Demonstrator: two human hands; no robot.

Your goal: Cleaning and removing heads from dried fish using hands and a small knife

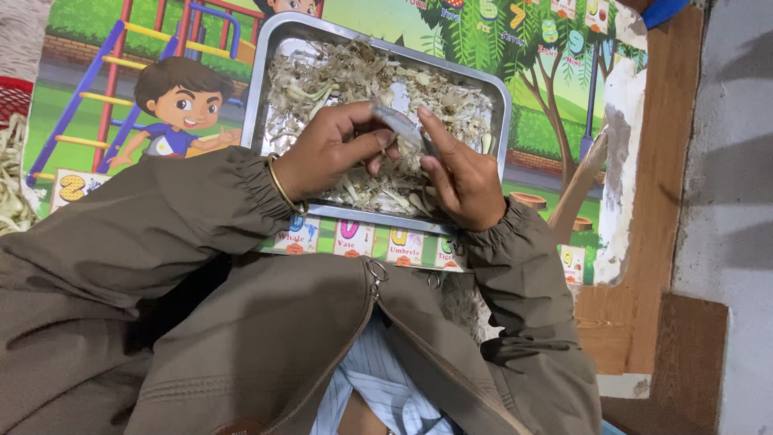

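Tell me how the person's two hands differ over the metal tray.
The left hand wears a thin gold bangle at the wrist; the right hand shows none. The left hand curls knuckles-up with fingers bent; the right hand has its fingers stretched up along the small silvery fish. Both grip that fish above the metal tray, and both come from olive jacket cuffs.

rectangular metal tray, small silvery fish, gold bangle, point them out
rectangular metal tray [259,80], head view, bare left rim
small silvery fish [398,122], head view, mid-body between both hands
gold bangle [282,187], head view, band on left wrist

Beside the silver tray [259,89], a bright cartoon-patterned mat [145,97] is showing greens and blues; olive-brown sleeves [161,225] are lying below it.
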